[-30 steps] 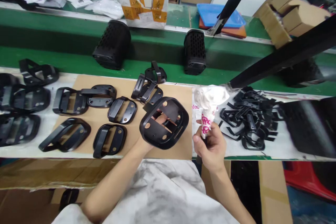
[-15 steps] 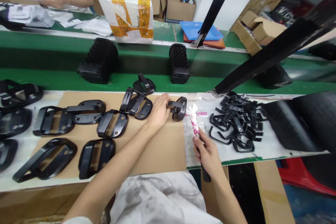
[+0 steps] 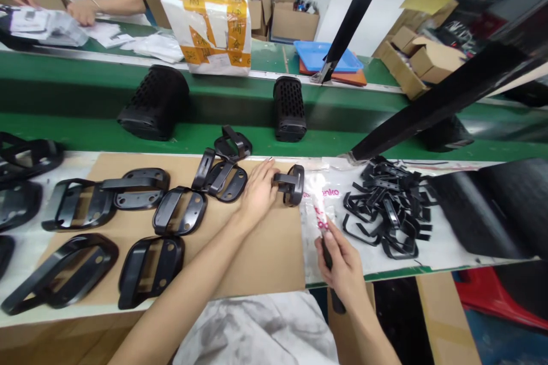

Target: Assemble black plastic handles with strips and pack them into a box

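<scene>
My left hand (image 3: pixel 257 194) reaches across the brown cardboard sheet (image 3: pixel 265 251) and grips a black plastic frame part (image 3: pixel 291 184) standing on its edge at the sheet's far right corner. My right hand (image 3: pixel 342 265) is closed on a thin black tool (image 3: pixel 331 274) and a twisted white wrapper with pink print (image 3: pixel 319 211), which lies on a clear plastic bag (image 3: pixel 314 239). Several more black frame parts (image 3: pixel 177 211) lie flat on the cardboard to the left.
A heap of small black clips (image 3: pixel 387 205) lies right of the bag. Two black perforated housings (image 3: pixel 156 102) (image 3: pixel 290 108) stand on the green conveyor (image 3: pixel 85 120). A taped white box (image 3: pixel 209 20) sits behind. Another person's hands (image 3: pixel 81 11) handle papers at far left.
A second ago my left hand held the frame part up near me; it has set the part down on edge at the cardboard's far right. My right hand lowered the wrapper onto the bag.
</scene>
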### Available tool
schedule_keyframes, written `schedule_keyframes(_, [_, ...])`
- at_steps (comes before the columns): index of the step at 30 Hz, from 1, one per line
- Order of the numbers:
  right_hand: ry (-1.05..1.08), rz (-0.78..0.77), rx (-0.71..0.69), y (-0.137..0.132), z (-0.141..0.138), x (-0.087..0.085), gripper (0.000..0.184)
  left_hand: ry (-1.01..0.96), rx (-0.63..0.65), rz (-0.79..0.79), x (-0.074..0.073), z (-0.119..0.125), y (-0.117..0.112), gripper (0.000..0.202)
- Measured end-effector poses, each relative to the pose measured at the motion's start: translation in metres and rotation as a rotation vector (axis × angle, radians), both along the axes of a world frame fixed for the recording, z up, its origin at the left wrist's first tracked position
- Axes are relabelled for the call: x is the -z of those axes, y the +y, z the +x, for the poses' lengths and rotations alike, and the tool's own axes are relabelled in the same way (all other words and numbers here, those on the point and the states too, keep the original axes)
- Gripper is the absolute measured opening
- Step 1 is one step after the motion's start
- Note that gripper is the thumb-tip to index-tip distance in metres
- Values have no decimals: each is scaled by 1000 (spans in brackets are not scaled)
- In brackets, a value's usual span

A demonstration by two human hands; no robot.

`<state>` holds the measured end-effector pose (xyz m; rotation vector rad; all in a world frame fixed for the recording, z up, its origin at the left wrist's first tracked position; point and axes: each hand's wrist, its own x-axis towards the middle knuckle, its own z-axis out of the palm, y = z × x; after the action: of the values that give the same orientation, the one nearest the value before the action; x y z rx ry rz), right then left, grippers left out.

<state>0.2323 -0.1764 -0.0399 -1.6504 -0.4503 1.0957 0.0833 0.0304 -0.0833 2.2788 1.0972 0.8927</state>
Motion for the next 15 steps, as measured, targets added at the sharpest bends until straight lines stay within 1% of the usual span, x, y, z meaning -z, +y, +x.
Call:
schedule_keyframes(2, [-74, 55, 149, -5, -10, 1, 74, -2, 1, 1, 0, 0, -1, 41])
schedule_keyframes(3, [-100, 71, 167, -6, -14, 4, 72, -6, 3, 3, 0, 0, -1, 41])
schedule_keyframes(4, [-115, 67, 128, -6, -16, 7, 70, -11, 5, 6, 0, 0, -1, 43])
schedule_keyframes(6, [-125, 16, -74, -3, -14, 12, 69, -25, 2, 12, 1, 0, -1, 45])
schedule_keyframes(7, [-128, -15, -185, -1, -12, 13, 68, -30, -1, 14, 1, 0, -1, 46])
schedule_keyframes(8, [-128, -41, -267, 1, -9, 12, 69, -33, -4, 15, 1, 0, -1, 47])
schedule_keyframes(9, [-123, -58, -297, 2, -6, 10, 70, -33, -6, 18, 2, 0, -1, 47])
schedule_keyframes(10, [-115, -64, -277, 3, -4, 8, 72, -32, -8, 20, 2, 0, -1, 47])
schedule_keyframes(11, [-104, -65, -224, 3, -4, 5, 75, -31, -9, 21, 2, 0, -1, 48])
schedule_keyframes(14, [-137, -29, -7, 0, -11, 1, 79, -34, -11, 19, 2, 0, -1, 48])
schedule_keyframes(15, [-169, -7, 30, -1, -14, 3, 78, -36, -11, 16, 2, 0, -1, 48])
